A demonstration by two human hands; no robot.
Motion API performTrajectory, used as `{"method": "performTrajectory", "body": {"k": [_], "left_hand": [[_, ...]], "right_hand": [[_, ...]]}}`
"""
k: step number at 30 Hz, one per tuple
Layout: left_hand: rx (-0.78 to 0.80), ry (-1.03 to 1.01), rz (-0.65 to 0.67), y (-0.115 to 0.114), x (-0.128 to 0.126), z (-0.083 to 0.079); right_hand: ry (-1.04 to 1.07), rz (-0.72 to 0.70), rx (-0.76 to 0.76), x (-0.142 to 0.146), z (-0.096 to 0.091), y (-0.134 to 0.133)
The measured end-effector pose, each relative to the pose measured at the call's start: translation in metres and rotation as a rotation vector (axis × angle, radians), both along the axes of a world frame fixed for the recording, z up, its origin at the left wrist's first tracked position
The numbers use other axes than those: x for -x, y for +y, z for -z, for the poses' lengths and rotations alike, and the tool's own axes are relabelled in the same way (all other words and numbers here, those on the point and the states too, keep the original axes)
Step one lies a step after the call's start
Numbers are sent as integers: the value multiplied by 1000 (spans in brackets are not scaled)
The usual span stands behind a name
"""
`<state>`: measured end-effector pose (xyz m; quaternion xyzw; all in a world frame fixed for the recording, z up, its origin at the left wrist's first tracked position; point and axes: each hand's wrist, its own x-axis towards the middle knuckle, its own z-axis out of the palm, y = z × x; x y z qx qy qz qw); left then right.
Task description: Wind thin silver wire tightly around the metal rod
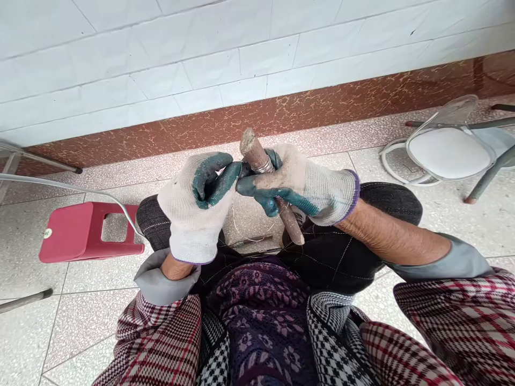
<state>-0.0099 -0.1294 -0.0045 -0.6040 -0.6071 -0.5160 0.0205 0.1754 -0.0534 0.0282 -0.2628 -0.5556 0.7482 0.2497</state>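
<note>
the right hand (295, 182) is wrapping around a stick (254, 151) at its middle, thumb and fingers closing on it, so that one end is jutting out beyond the hand and the other is slanting back below it, towards the body. just beyond the right thumb, several turns of thin wire (264, 165) are circling the stick in a narrow band; that much of the winding is looking done.

the left hand (205, 195) is curling beside the right, its thumb and forefinger pressing together at the tips and seemingly pinching the wire, though the exact hold is hiding behind the glove. a dark piece is showing between the two hands, too unclear for naming.

a loose loop (240, 232) of the same wire is sagging under the hands, towards the body, so a free length is remaining unwound; the work is looking partway along, judging by that slack. how the end is being fastened, if at all, is not showing.

a slim tool (252, 241) is lying on the floor below the hands, while a red stool (66, 230) is standing well out past the left hand.
</note>
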Motion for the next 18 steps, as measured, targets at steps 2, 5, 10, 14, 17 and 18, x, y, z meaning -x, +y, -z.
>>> {"method": "performTrajectory", "body": {"k": [2,5,10,14,17,18], "left_hand": [[13,2,6,1,0,2],[27,-1,21,3,1,3],[9,26,-24,4,5,7],[-12,44,-20,6,4,9],[-3,-13,-4,7,0,7],[1,-35,2,8,-1,6]], "right_hand": [[6,16,6,1,0,-2],[26,39,24,2,-1,-3],[17,-5,54,2,-3,-2],[-2,-11,12,2,-5,-5],[-10,22,-6,4,-7,-8],[-8,28,-4,4,-7,-8]]}}
